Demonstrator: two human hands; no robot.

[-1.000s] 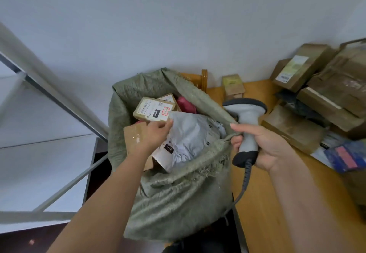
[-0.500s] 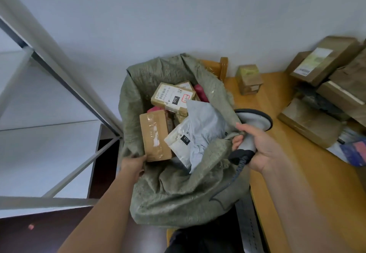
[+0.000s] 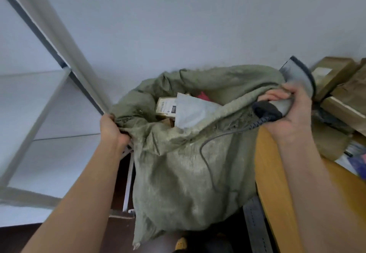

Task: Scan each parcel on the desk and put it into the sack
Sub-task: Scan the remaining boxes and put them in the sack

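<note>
Sack (image 3: 190, 169) folds hide most parcels (image 3: 195, 110); scanner (image 3: 285, 96) blurred.

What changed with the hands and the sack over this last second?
The left hand left the parcels and now grips the sack rim on its left side. The right hand closed on the opposite rim, and the mouth is pulled up. It still holds the scanner.

This is looking like a parcel-sorting room or small courier office: brown cardboard parcels (image 3: 334, 74) are piling up at the far right edge of a wooden desk (image 3: 277, 173), a green woven sack (image 3: 188, 173) is bulging with labelled packages, and a corded barcode scanner (image 3: 293, 86) is showing above it.
</note>
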